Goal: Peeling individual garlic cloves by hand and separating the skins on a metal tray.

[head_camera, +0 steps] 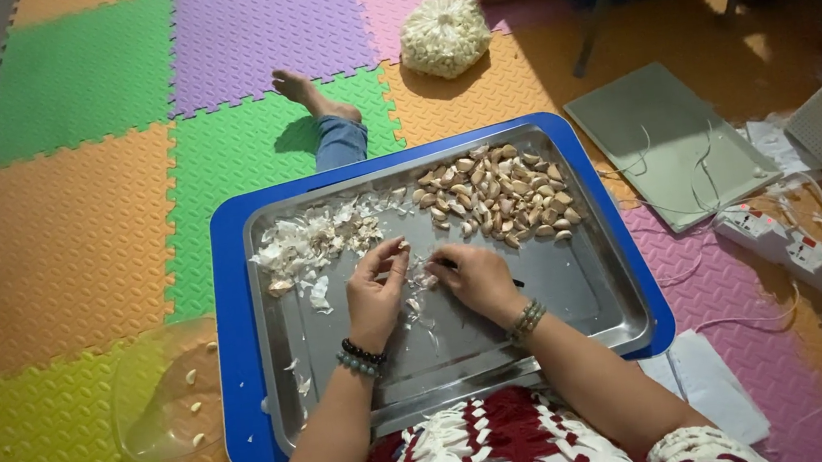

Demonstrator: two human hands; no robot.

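Garlic clove [424, 282] at the middle of the steel tray [598, 293], pinched between left hand [375, 290] and right hand [476, 277], which also grips a small dark-handled tool. Judged light, firm, with brittle papery skin; best held by its sides. Unpeeled cloves [498, 197] lie at the far right corner, skins [316, 240] far left

Silver tray [597, 288] on a blue table [236, 378]. Tan garlic cloves [498, 197] at 1 o'clock on the tray, white skins [316, 240] at 10 — floor mats [61, 245] ribbed, in orange, green, purple, pink, yellow. Red-and-white crochet top [497, 449].
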